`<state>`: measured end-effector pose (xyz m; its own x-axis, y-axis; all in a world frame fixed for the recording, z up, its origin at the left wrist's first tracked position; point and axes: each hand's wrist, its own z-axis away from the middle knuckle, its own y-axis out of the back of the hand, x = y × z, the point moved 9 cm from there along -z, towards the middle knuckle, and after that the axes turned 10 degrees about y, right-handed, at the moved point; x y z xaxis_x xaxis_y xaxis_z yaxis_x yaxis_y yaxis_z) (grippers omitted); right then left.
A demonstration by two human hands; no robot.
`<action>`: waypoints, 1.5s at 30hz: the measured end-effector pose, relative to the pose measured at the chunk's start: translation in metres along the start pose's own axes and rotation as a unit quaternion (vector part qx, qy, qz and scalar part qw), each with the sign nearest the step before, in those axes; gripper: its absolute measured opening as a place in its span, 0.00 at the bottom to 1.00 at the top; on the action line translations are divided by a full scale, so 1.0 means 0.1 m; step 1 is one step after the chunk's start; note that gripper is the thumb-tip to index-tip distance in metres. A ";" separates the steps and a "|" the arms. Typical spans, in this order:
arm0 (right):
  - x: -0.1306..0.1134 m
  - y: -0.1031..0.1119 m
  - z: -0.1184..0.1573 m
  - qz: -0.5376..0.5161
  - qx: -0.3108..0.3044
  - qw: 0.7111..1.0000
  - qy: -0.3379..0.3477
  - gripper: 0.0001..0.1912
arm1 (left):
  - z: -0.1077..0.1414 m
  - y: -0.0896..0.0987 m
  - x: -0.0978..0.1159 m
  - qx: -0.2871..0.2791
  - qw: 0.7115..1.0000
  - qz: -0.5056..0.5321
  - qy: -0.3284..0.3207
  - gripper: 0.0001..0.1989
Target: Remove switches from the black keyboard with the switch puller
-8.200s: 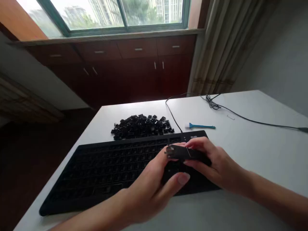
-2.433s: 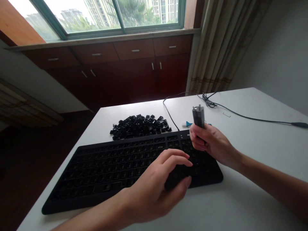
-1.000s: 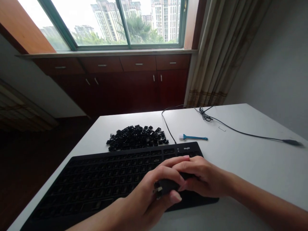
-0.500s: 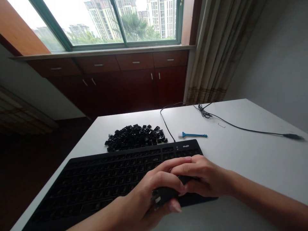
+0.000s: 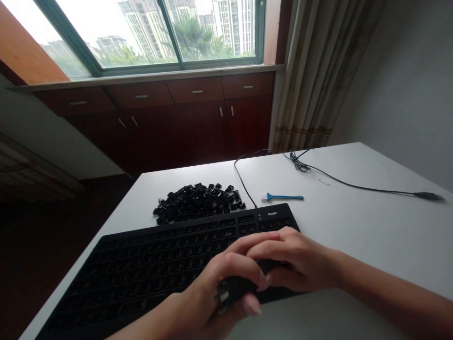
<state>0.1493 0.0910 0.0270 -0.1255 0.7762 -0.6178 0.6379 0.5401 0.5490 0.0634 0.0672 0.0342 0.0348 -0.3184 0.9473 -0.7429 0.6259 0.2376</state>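
A black keyboard (image 5: 155, 262) lies across the near left of the white table, its key sockets bare of caps. Over its right end, my left hand (image 5: 226, 269) is closed around a dark, rounded object (image 5: 236, 289) with a light, metallic-looking end. I cannot make out its kind. My right hand (image 5: 300, 257) meets the left, its fingers curled round the far dark part of what seems the same object. The fingers of both hands overlap and hide much of it. Behind the keyboard sits a heap of loose black keycaps (image 5: 198, 203).
A small blue brush (image 5: 283, 197) with white bristles lies behind the keyboard's right end. The keyboard's cable (image 5: 244, 182) runs back to a tied bundle (image 5: 299, 163), then right to its plug (image 5: 426, 195). A thin bent wire (image 5: 324, 182) lies near it.
Both hands keep their grip and have shifted slightly left with the dark object. The whole view has moved a little. Keycaps and brush stay in place.
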 end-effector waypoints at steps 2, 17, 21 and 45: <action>0.06 0.02 -0.01 -0.014 0.010 0.999 -0.042 0.16 | 0.01 0.06 -0.08 0.041 0.998 0.031 0.033 0.09; 0.33 0.59 0.18 0.035 0.217 0.948 -0.231 0.13 | 0.08 0.44 -0.32 0.281 0.922 0.257 0.065 0.13; 0.28 0.67 0.13 0.165 0.084 0.964 -0.189 0.10 | 0.07 0.51 -0.37 0.300 0.901 0.304 0.083 0.14; 0.40 0.57 0.21 0.196 0.082 0.961 -0.178 0.09 | 0.03 0.32 -0.46 0.222 0.895 0.324 0.212 0.19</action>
<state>0.1966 0.1464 0.0222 0.3985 0.7337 -0.5504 0.6980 0.1467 0.7009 0.0358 0.1000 -0.0018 -0.3191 0.3669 0.8738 -0.8880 0.2063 -0.4109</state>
